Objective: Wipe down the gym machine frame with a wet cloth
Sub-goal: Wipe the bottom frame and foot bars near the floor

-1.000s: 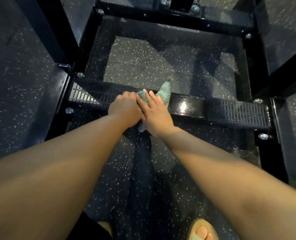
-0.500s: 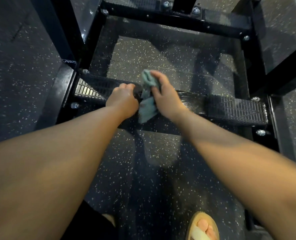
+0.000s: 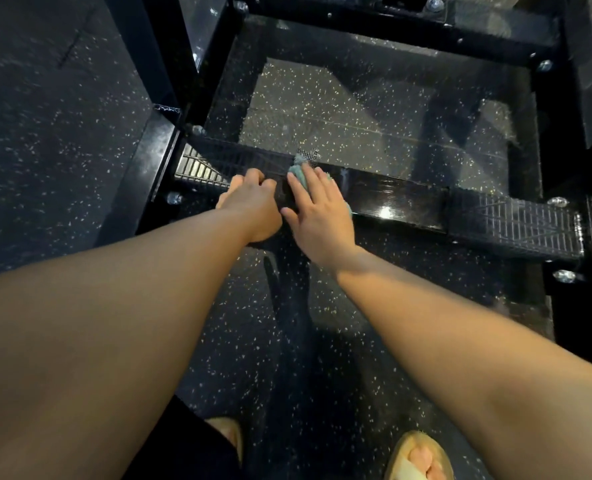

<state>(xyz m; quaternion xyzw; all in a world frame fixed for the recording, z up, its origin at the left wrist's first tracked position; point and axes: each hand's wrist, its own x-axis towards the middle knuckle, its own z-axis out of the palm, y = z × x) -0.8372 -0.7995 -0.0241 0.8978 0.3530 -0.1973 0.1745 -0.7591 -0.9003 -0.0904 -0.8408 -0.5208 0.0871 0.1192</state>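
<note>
At the picture's centre the right hand (image 3: pixel 317 213) presses the wet cloth (image 3: pixel 299 169) flat-fingered onto the glossy crossbar (image 3: pixel 391 199) while the left hand (image 3: pixel 253 206) grips that bar just beside it, a wiping stroke which I judge should next sweep right toward the ribbed plate (image 3: pixel 516 220).

Right hand (image 3: pixel 317 216) presses cloth (image 3: pixel 297 168) onto crossbar (image 3: pixel 391 199) (left hand (image 3: pixel 253 202) grips alongside).

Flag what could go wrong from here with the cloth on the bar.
1. The right hand only presses the cloth flat without gripping it, so the cloth may slide off the glossy bar onto the floor.
2. The left hand grips that bar beside the cloth, and wetness could loosen its hold.
3. The cloth's loose corner might snag on the ribbed tread.
</note>
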